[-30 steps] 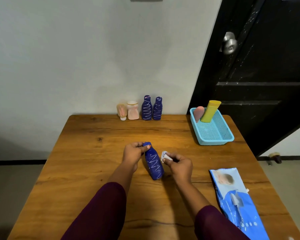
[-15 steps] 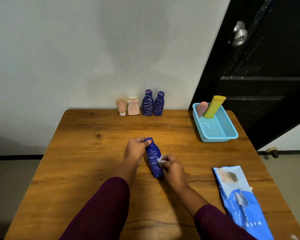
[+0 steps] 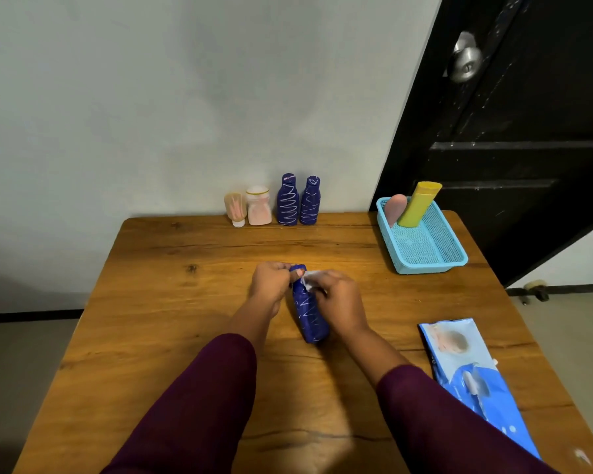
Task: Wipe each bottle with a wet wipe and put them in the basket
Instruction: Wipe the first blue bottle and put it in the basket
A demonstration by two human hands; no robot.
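The left hand grips the cap end of a blue bottle with curled fingers, and the right hand pinches a white wet wipe against the bottle's neck. The bottle is at the middle of the wooden table, base toward the person; I cannot tell whether it lies flat. A pack of wipes lies near the right front edge. Farther back on the right stands the light blue basket, with a yellow bottle and a pink bottle leaning at its far end. Along the far edge, against the wall, stand a tan tube, a pink jar, a taller blue bottle and a shorter blue bottle.
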